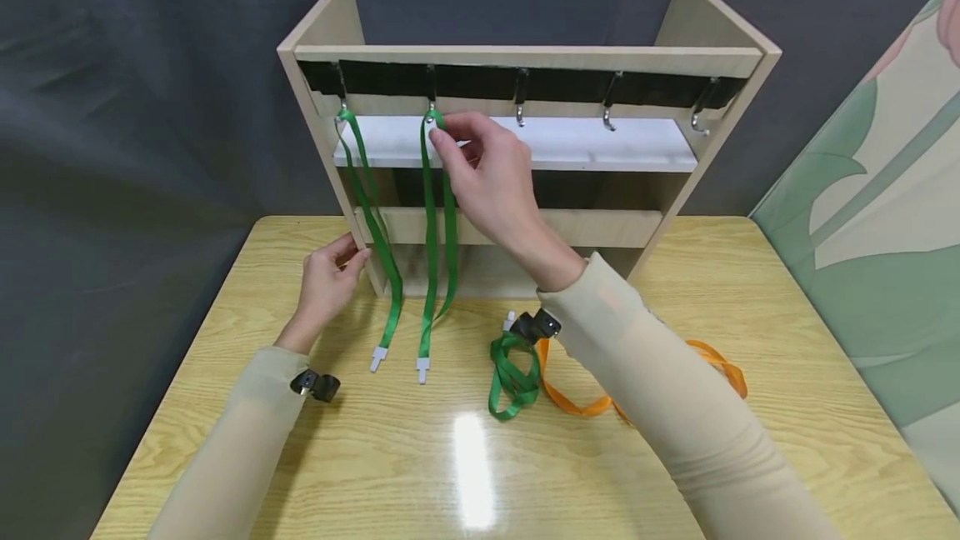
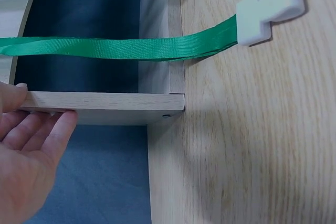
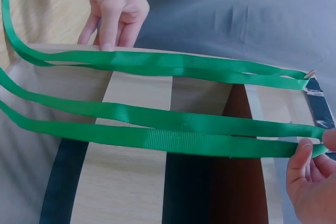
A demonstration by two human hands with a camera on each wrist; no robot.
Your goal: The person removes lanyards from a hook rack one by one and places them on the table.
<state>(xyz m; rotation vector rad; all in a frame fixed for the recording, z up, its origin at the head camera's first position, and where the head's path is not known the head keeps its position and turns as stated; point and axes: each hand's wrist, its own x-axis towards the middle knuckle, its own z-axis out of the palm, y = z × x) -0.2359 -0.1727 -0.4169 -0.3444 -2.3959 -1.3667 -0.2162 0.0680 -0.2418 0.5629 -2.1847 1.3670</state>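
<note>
- At the far left hangs a dark curtain (image 1: 135, 148), which also runs behind the rack.
- The left hand (image 1: 326, 282) grips the front edge of the left side panel of the wooden rack (image 1: 592, 227), low down; its thumb and fingers are clamped on the board from opposite sides, as the left wrist view shows.
- The first green lanyard (image 1: 395, 286) hangs by its loop from the leftmost hook (image 1: 342, 82); its white clip (image 1: 378, 358) is at the lower end, in front of the rack.
- Next to it, the second green lanyard (image 1: 431, 248) hangs down from the second hook (image 1: 431, 88), its two strands slightly apart and its white end piece (image 1: 423, 369) at the bottom.
- The right hand (image 1: 491, 169) is at the top of that second lanyard, thumb and fingertips clamped on the strap just below the hook.
- Farther right along the black strip, the third hook (image 1: 520, 98), fourth hook (image 1: 611, 102) and fifth hook (image 1: 702, 111) carry nothing.
- Below the right hand, a third green lanyard (image 1: 525, 388) lies loosely looped on the wooden table (image 1: 360, 457).
- Just right of it lies an orange lanyard (image 1: 585, 409), partly hidden under the right forearm.
- At the far right stands a surface with a leaf pattern (image 1: 862, 273).
</note>
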